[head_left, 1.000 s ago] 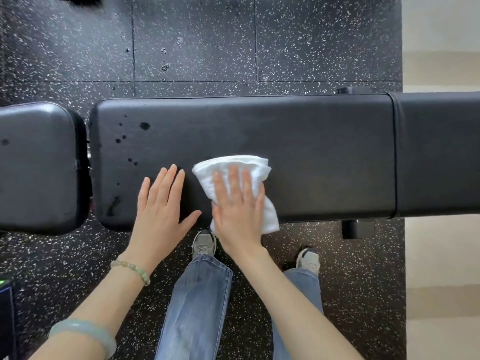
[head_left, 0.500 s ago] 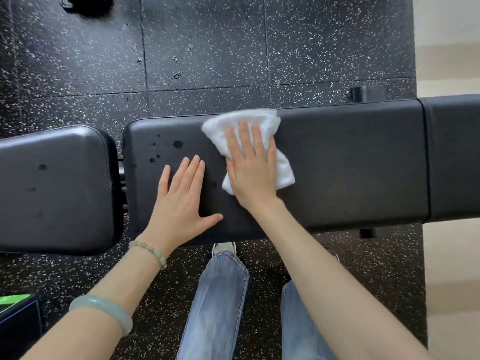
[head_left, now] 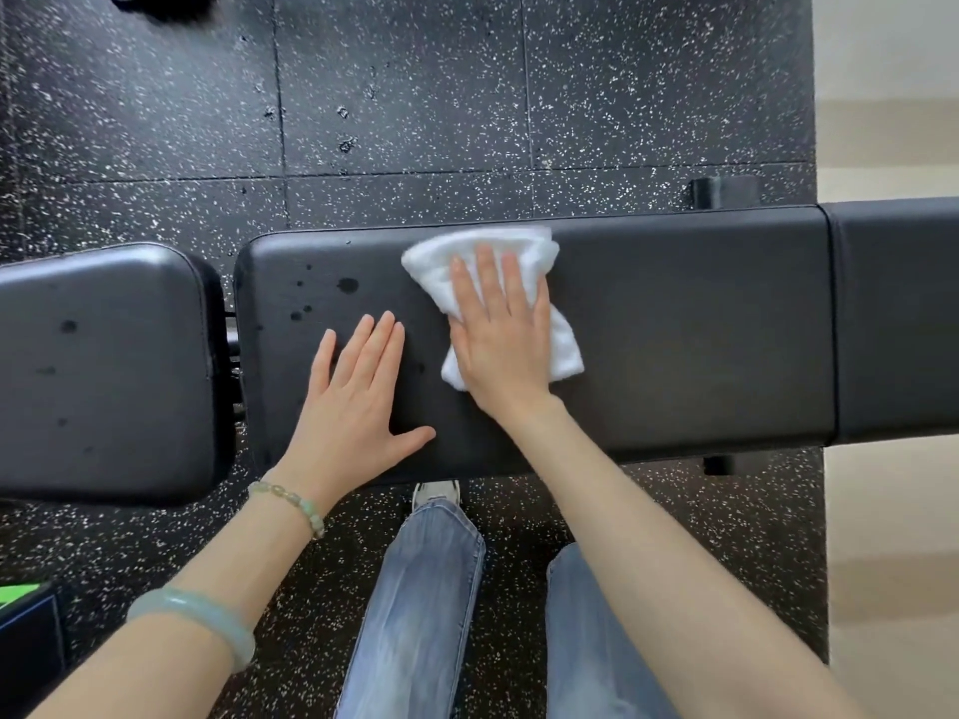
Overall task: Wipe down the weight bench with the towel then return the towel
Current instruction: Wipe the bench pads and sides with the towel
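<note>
A black padded weight bench (head_left: 674, 329) runs left to right across the view, with a separate seat pad (head_left: 104, 376) at the left. A crumpled white towel (head_left: 441, 267) lies on the long pad near its far edge. My right hand (head_left: 498, 339) presses flat on the towel with straight fingers. My left hand (head_left: 353, 407) rests flat on the bare pad just left of it, fingers straight. Dark wet spots (head_left: 346, 285) dot the pad to the left of the towel.
Black speckled rubber floor (head_left: 467, 96) surrounds the bench. My legs in jeans (head_left: 415, 589) stand at the bench's near side. A bench foot (head_left: 721, 192) pokes out at the far side. Pale flooring (head_left: 892, 96) lies to the right; a dark box with green (head_left: 26, 614) sits bottom left.
Over the last second my right hand pushed the towel from the pad's near edge to its far edge. My left hand stayed flat on the pad.
</note>
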Motion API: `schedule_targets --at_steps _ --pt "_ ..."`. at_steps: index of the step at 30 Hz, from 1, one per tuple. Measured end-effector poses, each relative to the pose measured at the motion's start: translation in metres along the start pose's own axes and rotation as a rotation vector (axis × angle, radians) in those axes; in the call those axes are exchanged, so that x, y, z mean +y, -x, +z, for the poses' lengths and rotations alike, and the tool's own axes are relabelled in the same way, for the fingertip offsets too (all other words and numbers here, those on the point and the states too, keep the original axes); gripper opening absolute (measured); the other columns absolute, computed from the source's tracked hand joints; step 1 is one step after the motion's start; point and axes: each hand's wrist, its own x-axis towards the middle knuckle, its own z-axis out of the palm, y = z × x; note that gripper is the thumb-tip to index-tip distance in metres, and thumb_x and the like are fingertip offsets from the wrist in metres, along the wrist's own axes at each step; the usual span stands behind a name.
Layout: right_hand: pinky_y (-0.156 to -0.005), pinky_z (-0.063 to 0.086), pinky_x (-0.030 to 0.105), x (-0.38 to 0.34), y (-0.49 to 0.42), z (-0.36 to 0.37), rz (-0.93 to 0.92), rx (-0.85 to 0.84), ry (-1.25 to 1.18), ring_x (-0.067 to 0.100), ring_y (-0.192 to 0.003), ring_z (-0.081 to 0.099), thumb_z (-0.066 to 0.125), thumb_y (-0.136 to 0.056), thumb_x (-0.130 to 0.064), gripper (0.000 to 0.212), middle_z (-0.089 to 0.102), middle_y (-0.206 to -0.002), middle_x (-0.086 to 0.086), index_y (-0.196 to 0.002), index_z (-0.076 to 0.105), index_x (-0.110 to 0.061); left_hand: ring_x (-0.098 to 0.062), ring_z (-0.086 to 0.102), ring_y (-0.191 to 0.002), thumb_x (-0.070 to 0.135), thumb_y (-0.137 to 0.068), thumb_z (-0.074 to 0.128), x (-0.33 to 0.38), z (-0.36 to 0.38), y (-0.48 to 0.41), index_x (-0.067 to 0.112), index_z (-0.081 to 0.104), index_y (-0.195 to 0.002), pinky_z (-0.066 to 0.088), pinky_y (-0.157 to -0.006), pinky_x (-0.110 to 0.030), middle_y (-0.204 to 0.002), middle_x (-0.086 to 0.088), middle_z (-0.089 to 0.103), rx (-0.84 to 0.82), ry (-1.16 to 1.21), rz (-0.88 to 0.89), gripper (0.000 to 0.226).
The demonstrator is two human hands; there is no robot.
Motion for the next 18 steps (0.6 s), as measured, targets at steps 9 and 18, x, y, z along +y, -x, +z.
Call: schedule_targets --at_steps 9,18 --pt "-0.100 0.031 0.059 0.120 -0.009 -0.031 0.065 -0.067 0.039 0.041 -0.128 0.043 0.029 -0.088 -0.024 0.055 0.045 -0.141 0.020 -0.136 0.048 -0.005 -0.027 0.017 -0.144 0.062 -0.072 0.053 0.010 -0.001 0.000 0.003 0.026 -0.148 0.002 -0.116 -0.047 -0.156 -0.012 0.026 0.001 -0.013 -0.046 0.100" --pt "-0.112 0.005 0.053 0.115 -0.013 -0.028 0.382 -0.059 0.002 0.032 -0.144 0.015 0.034 -0.098 -0.025 0.053 0.016 -0.157 0.013 -0.149 0.024 -0.015 -0.028 0.018 -0.143 0.051 -0.066 0.080 0.010 -0.003 -0.002 0.000 0.029 -0.146 -0.004 -0.116 -0.043 -0.154 -0.015 0.028 0.012 -0.018 -0.034 0.108"
